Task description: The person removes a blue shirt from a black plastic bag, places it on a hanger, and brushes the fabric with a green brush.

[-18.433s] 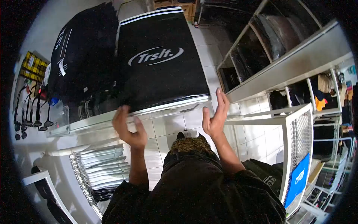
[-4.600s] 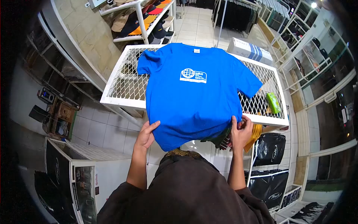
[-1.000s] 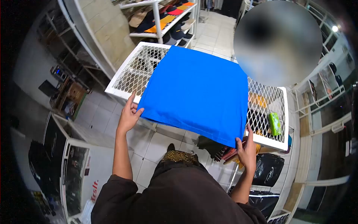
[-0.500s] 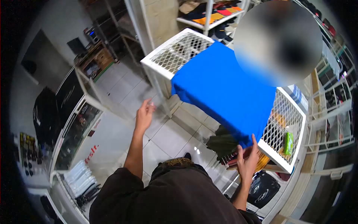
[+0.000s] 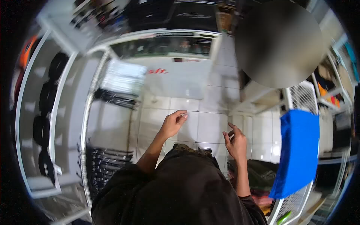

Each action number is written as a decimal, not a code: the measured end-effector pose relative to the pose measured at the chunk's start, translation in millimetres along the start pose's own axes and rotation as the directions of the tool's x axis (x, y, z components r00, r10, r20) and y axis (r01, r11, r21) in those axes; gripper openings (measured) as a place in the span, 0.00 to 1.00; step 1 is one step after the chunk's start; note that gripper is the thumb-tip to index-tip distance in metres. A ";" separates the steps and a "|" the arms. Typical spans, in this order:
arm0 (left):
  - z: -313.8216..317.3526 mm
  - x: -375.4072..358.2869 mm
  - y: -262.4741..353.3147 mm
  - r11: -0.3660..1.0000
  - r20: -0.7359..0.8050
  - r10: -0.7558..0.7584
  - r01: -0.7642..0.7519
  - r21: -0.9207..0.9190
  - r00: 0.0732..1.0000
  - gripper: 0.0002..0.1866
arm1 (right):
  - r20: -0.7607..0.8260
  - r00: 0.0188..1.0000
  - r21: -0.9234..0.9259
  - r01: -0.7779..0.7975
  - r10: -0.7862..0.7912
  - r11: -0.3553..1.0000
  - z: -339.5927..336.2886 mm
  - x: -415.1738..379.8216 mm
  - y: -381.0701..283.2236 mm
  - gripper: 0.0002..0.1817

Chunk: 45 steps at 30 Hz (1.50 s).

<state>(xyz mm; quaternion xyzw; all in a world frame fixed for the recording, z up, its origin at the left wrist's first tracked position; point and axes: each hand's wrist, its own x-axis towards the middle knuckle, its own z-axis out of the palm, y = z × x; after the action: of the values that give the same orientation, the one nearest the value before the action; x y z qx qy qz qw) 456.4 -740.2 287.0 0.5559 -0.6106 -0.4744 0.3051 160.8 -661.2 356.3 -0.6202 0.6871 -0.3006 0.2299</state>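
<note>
My left hand (image 5: 173, 124) is held in the air over the tiled floor, loosely curled with thumb and fingertips slightly apart and nothing visible in it. My right hand (image 5: 236, 142) also hovers in front of me, empty, its index finger pointing forward and the others half bent. To the right of it, a blue cloth (image 5: 298, 150) lies spread across a white mesh-topped table (image 5: 303, 96), its near edge hanging over the side. Neither hand touches the cloth. Dark folded clothing (image 5: 260, 174) sits below the table, close to my right forearm.
A glass-fronted counter (image 5: 165, 47) with red lettering stands ahead. On the left, a metal rack holds clear-wrapped white packs (image 5: 123, 77) and dark garments on hangers (image 5: 110, 165). Black caps (image 5: 45, 129) fill a white shelf farther left. A green packet (image 5: 284, 217) lies on the mesh.
My view has swung left, so the table and blue cloth now appear at the right edge. My right hand has come away from the cloth's corner. Both hands are closer together.
</note>
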 end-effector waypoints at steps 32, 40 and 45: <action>-244.4 -56.6 -98.4 0.696 -0.626 -0.375 -0.238 -0.677 0.684 0.22 | 0.183 0.679 0.287 0.655 -0.711 0.700 350.8 74.7 -233.4 0.12; -222.8 -67.3 -50.6 0.872 -0.881 0.407 0.183 0.453 0.241 0.31 | 0.108 0.816 0.188 0.545 -0.568 0.817 225.7 78.8 -199.3 0.14; -212.3 -42.7 -30.0 0.775 -0.521 0.486 -0.071 0.628 0.701 0.14 | 0.045 0.862 0.113 0.498 -0.505 0.860 138.3 76.6 -136.5 0.14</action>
<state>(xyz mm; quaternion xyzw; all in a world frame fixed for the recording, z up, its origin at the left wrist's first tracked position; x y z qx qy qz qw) 667.5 -747.8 343.3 0.6455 -0.6547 0.0097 0.3932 343.9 -761.5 357.3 -0.7761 0.4778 -0.3604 0.1986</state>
